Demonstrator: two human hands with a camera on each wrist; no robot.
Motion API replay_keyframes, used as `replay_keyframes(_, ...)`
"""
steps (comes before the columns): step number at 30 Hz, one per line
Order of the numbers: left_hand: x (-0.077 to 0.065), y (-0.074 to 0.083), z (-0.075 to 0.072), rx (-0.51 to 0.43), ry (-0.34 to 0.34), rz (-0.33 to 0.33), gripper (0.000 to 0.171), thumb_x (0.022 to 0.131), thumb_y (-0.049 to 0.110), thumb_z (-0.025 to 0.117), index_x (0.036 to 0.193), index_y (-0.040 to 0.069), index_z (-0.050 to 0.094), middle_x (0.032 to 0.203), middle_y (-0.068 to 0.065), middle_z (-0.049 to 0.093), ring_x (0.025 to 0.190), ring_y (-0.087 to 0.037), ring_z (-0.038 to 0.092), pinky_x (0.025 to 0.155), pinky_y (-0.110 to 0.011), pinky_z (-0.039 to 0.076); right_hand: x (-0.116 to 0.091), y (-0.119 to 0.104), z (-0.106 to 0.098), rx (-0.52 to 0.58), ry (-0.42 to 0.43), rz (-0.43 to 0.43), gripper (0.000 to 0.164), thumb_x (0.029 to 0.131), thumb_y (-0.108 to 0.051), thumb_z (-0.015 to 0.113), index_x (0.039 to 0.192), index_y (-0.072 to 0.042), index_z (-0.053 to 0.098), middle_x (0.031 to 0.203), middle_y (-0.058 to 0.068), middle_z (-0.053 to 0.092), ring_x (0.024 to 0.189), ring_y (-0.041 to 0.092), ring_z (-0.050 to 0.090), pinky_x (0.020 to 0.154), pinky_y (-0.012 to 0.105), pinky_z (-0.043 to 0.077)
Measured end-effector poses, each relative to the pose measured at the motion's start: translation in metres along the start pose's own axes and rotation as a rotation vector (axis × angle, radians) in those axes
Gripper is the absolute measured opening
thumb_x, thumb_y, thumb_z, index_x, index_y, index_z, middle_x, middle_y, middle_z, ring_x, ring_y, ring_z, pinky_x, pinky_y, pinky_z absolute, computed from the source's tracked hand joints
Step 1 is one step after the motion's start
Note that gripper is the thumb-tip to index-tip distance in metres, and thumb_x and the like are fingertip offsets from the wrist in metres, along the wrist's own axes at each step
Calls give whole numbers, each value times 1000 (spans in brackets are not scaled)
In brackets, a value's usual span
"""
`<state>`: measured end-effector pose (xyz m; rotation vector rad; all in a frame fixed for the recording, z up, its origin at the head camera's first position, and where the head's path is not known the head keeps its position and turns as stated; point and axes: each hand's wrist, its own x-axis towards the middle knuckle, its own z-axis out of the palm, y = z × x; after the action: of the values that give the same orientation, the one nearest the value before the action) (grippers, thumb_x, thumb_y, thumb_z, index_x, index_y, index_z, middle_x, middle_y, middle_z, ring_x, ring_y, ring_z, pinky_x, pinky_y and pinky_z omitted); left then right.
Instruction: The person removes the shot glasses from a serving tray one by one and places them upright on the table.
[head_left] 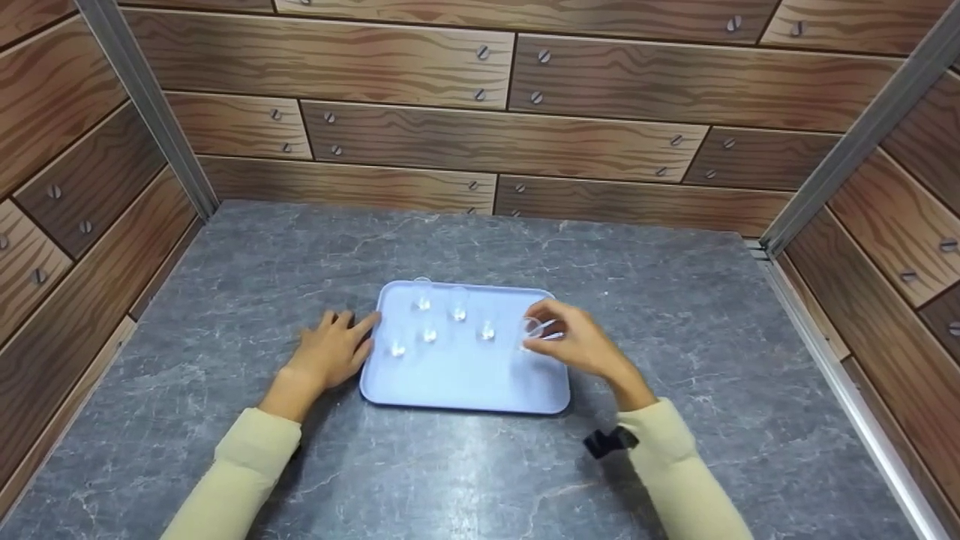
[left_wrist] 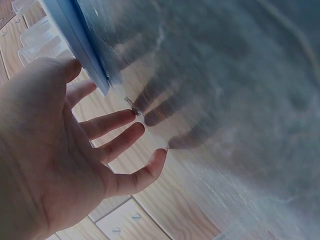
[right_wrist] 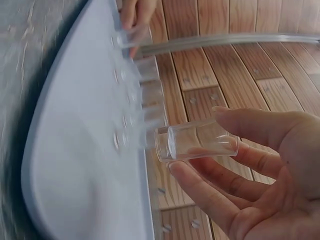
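My right hand point(head_left: 576, 341) holds a small clear shot glass point(right_wrist: 197, 141) between thumb and fingers, over the right side of a light blue tray point(head_left: 465, 384). In the right wrist view the glass's thick base faces the tray, with a gap between them. My left hand point(head_left: 324, 355) rests at the tray's left edge, its thumb and forefinger at the rim and the other fingers spread on the table. Several more clear shot glasses point(head_left: 458, 309) stand upright on the tray's left and middle part.
The tray lies on a grey marbled table point(head_left: 450, 472). Wood-patterned panels point(head_left: 420, 135) with metal corner posts point(head_left: 847, 142) enclose the back and sides. A black strap point(head_left: 609, 442) hangs by the right sleeve point(head_left: 667, 442).
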<state>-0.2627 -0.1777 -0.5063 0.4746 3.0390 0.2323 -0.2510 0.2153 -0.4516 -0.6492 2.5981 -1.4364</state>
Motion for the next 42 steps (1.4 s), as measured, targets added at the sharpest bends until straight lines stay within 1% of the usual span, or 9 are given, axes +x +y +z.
replay_keyframes(6,1,-1,-2,-6,4,-1,50,109,36,45,157,21,44,145,-28,53,135,-50,47,93,-82,42,-10,13,-26,-68,57,0,34,89,-6,80,117,6,65,111,25,70,102,34,69,93,46,59)
replay_keyframes(10,2,-1,-2,-6,1,-2,50,109,36,45,157,22,44,146,-27,52,136,-51,46,94,-83,41,-16,21,-42,-94,109,3,34,87,-3,80,116,8,65,109,24,71,101,32,69,94,45,59)
replay_keyframes(15,3,-1,-5,-5,2,-2,50,110,36,44,158,22,43,146,-27,52,136,-50,46,95,-81,42,-23,29,-58,-106,145,11,33,87,-1,80,115,8,64,108,25,71,99,26,69,94,40,59)
replay_keyframes(21,5,0,-7,1,-1,-7,50,110,36,44,158,22,43,145,-27,52,136,-50,46,95,-82,42,-28,39,-75,-127,167,46,34,89,-3,79,118,7,64,110,25,71,97,17,69,89,23,57)
replay_keyframes(24,6,1,-6,-5,-4,-5,50,110,36,44,158,22,42,145,-27,52,136,-51,46,96,-82,41,-30,45,-84,-138,175,69,35,89,-3,78,119,7,63,111,27,71,99,21,69,87,18,55)
replay_keyframes(29,5,1,-5,-15,8,-4,51,110,37,45,158,22,43,146,-27,52,137,-51,46,97,-83,40,-31,58,-96,-179,182,105,37,91,-4,76,122,10,61,114,30,69,104,36,70,87,17,53)
replay_keyframes(32,3,0,-4,-17,9,-9,51,110,37,45,158,22,43,146,-27,52,137,-51,46,97,-83,39,-30,67,-101,-216,199,144,38,92,-6,76,123,10,60,117,31,70,105,41,70,85,15,52)
replay_keyframes(35,1,-1,-2,-14,10,-13,50,110,36,45,158,22,44,145,-27,53,136,-50,46,97,-83,39,-31,77,-106,-245,233,176,38,92,-8,76,123,9,61,116,32,70,106,43,71,82,12,50)
replay_keyframes(42,0,0,2,-8,7,-3,50,110,37,45,158,22,43,146,-27,53,138,-51,45,97,-84,38,-35,94,-126,-292,289,211,38,93,-6,74,123,11,59,117,36,68,107,47,69,78,6,45)
